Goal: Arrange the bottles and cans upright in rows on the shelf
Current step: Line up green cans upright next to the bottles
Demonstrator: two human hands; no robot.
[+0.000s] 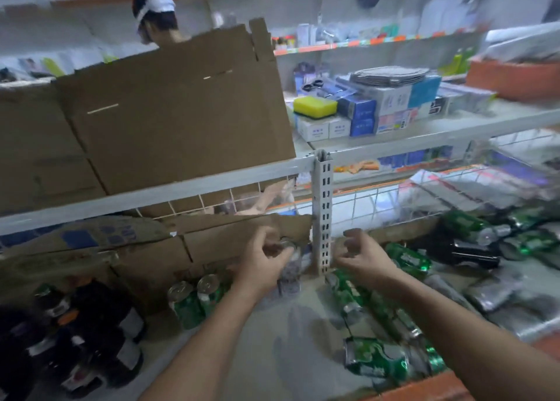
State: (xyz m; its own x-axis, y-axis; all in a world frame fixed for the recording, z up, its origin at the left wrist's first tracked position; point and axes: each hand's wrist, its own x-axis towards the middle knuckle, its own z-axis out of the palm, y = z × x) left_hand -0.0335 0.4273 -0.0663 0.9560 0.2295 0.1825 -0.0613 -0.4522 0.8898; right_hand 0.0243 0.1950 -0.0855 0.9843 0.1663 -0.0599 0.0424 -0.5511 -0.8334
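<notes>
My left hand [266, 259] is closed around the top of a grey can [289, 274] that stands upright just left of the white shelf post [323, 215]. My right hand [360, 255] hovers to the right of the post with its fingers curled in and nothing visibly in it. Two green cans [197, 297] stand upright on the shelf floor [272, 355] to the left of my left arm. Several green cans and bottles [378, 312] lie on their sides to the right. Dark bottles [81, 331] stand at the lower left.
Cardboard boxes [169, 112] fill the upper left shelf and a torn one [151, 249] sits behind the cans. Another person's head shows behind the boxes. Small boxes and a yellow sponge [315, 106] sit on the upper right shelf. Plastic bags [500, 297] lie at the right.
</notes>
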